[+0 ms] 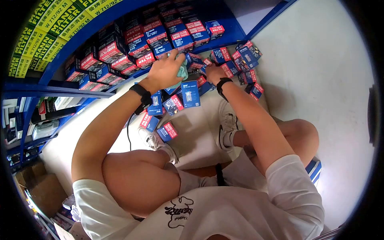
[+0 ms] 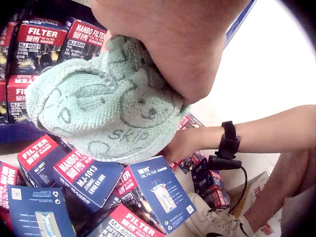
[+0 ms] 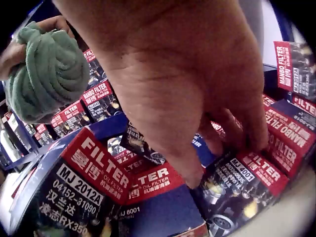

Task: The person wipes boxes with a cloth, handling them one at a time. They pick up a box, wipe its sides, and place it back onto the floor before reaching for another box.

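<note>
My left hand (image 1: 166,71) grips a pale green cloth (image 2: 106,111) with dark printed drawings, up by the front of the lower shelf. In the right wrist view the cloth (image 3: 49,74) bulges out below the curled fingers. To the right, my right hand (image 1: 216,74) is down among loose oil filter boxes. Its thumb and fingers pinch an oil filter box (image 3: 242,192) marked MJ 4001, thumb along one side and fingertips at the red end. Another oil filter box (image 3: 74,187), marked MJ 2012A, stands close by on the left.
Rows of red and blue oil filter boxes (image 1: 158,38) fill the blue shelf (image 1: 230,24). Yellow-green filter boxes (image 1: 56,24) line the shelf above. More loose boxes (image 1: 173,105) lie in a heap on the floor before the person's shoes (image 1: 228,122). A white wall (image 1: 320,80) rises at right.
</note>
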The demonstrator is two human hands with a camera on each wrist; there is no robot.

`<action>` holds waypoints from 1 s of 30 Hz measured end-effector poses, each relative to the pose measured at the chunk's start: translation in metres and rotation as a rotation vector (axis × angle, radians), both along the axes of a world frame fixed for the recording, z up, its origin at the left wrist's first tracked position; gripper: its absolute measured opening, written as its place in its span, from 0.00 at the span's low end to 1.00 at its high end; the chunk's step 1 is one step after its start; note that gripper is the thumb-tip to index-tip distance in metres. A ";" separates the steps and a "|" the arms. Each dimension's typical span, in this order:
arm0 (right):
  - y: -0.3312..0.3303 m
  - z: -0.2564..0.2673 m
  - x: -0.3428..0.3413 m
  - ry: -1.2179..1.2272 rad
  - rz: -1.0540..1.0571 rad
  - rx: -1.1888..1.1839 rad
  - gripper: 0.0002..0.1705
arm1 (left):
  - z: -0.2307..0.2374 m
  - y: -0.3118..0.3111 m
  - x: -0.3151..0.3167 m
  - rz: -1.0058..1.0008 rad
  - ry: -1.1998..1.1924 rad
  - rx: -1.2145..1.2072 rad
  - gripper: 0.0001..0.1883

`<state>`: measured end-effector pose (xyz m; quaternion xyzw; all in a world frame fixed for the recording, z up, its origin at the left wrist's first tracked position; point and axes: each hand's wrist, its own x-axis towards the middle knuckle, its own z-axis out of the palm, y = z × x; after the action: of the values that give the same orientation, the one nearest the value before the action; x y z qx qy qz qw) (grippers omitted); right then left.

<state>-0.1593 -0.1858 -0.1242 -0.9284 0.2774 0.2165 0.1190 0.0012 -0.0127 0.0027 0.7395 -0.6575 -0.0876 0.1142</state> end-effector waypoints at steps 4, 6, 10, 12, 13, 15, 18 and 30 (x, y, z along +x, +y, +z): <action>0.004 -0.027 -0.003 -0.021 -0.013 -0.090 0.22 | 0.000 0.001 0.000 0.011 -0.013 0.018 0.31; 0.004 -0.032 -0.002 -0.020 -0.017 -0.123 0.29 | 0.000 0.000 0.003 -0.008 -0.013 0.075 0.36; 0.004 -0.026 0.001 0.051 -0.153 -0.026 0.34 | -0.002 0.001 0.003 0.000 -0.036 0.093 0.37; 0.005 -0.022 0.003 0.134 -0.200 -0.018 0.38 | -0.001 0.000 0.002 0.000 -0.045 0.095 0.36; 0.005 -0.018 0.002 0.134 -0.200 -0.017 0.38 | -0.001 0.000 0.000 0.000 -0.046 0.096 0.36; 0.002 -0.013 -0.004 0.083 -0.245 0.025 0.42 | -0.001 0.001 -0.001 0.017 -0.034 0.050 0.32; -0.002 -0.019 -0.008 0.094 -0.219 0.009 0.46 | -0.001 0.003 -0.001 0.006 -0.015 0.040 0.32; -0.016 0.012 -0.011 0.114 -0.154 0.099 0.37 | 0.001 -0.001 0.002 -0.023 -0.021 0.083 0.35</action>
<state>-0.1707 -0.2021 -0.1124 -0.8836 0.3430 0.2726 0.1651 0.0028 -0.0141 0.0039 0.7368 -0.6631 -0.1085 0.0753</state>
